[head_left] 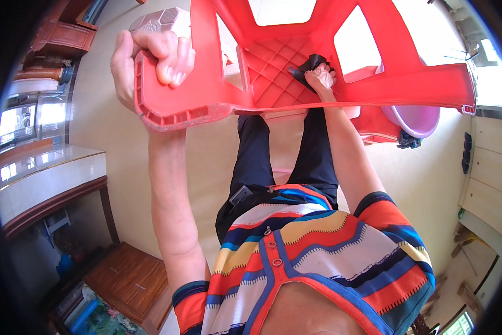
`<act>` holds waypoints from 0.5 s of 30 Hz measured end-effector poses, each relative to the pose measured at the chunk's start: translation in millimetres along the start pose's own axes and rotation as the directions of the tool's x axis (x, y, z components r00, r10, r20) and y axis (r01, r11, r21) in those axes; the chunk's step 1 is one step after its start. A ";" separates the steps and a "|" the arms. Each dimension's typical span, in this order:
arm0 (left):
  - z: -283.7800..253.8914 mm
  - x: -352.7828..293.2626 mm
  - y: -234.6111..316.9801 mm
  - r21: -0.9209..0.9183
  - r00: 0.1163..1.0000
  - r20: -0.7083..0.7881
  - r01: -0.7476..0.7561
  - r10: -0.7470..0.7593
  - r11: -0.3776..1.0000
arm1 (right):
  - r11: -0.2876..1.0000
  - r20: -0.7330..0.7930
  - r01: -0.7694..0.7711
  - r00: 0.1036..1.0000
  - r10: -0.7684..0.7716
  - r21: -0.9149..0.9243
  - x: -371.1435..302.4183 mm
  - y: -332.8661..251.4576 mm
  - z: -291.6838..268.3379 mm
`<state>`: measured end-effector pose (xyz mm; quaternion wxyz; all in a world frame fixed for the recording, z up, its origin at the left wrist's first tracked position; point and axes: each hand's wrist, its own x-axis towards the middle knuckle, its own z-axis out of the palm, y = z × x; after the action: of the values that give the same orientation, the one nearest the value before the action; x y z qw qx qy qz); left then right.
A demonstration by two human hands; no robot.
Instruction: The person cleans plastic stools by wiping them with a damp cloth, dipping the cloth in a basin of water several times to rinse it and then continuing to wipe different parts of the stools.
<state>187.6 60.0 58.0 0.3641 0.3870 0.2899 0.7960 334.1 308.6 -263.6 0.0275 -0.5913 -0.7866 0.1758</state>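
Observation:
A red plastic stool (273, 75) is held tilted in front of me, its hollow, ribbed underside turned toward me. My left hand (150, 58) is closed round the end of one leg at the left, thumb and fingers hooked over the scuffed edge. Inside the stool, my right hand (321, 79) presses a black cloth (300, 73) against the criss-cross ribs of the seat, close to the right side wall. Part of the cloth bunches out beyond my fingers.
To the right, a purple basin (424, 121) stands by another red plastic piece (373, 124), with a dark cloth (410, 139) hanging beside it. A pale pink patterned object (161, 21) is at the upper left. Leftward are a tiled counter (55, 162) and a wooden cabinet (128, 279).

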 end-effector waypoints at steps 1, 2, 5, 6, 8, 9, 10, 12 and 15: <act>-0.4 0.6 0.2 0.002 1.000 -0.015 0.003 -0.003 1.000 | 0.999 0.015 0.017 1.000 -0.016 -0.035 0.6 0.7 -1.7; -0.2 0.3 0.6 0.002 1.000 -0.016 -0.001 0.001 1.000 | 0.997 0.031 0.035 0.999 -0.033 -0.071 0.7 0.8 -2.9; 3.3 3.8 -3.0 -0.004 0.999 -0.030 -0.017 0.017 1.000 | 0.956 -0.003 0.112 0.993 -0.118 -0.271 -1.8 7.1 4.1; 2.8 2.3 -2.5 0.013 0.998 -0.057 -0.021 0.022 1.000 | 0.914 0.071 0.214 0.977 -0.202 -0.343 -11.5 3.4 0.4; 2.0 0.3 -1.8 0.034 0.995 -0.089 -0.029 0.032 0.999 | 0.907 0.002 0.271 0.958 -0.285 -0.322 -18.5 -2.0 5.1; 2.5 0.0 -1.5 0.046 0.995 -0.095 -0.027 0.032 0.999 | 0.899 -0.071 0.319 0.933 -0.354 -0.301 -22.6 -5.8 4.6; 2.6 -0.4 -1.0 0.059 0.994 -0.101 -0.026 0.032 0.998 | 0.912 -0.058 0.305 0.941 -0.332 -0.276 -22.4 -10.2 2.0; 1.6 -1.5 -0.7 0.056 0.994 -0.107 -0.023 0.029 0.998 | 0.929 -0.088 0.319 0.936 -0.340 -0.190 -19.3 -19.6 -2.8; 2.5 -0.4 -2.1 0.040 0.995 -0.100 -0.018 0.022 0.999 | 0.940 -0.076 0.338 0.937 -0.340 -0.046 -8.4 -27.1 -3.1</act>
<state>190.6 61.3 57.7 0.3332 0.3563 0.3195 0.8123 312.4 295.0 -251.0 0.0804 -0.4542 -0.8775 0.1309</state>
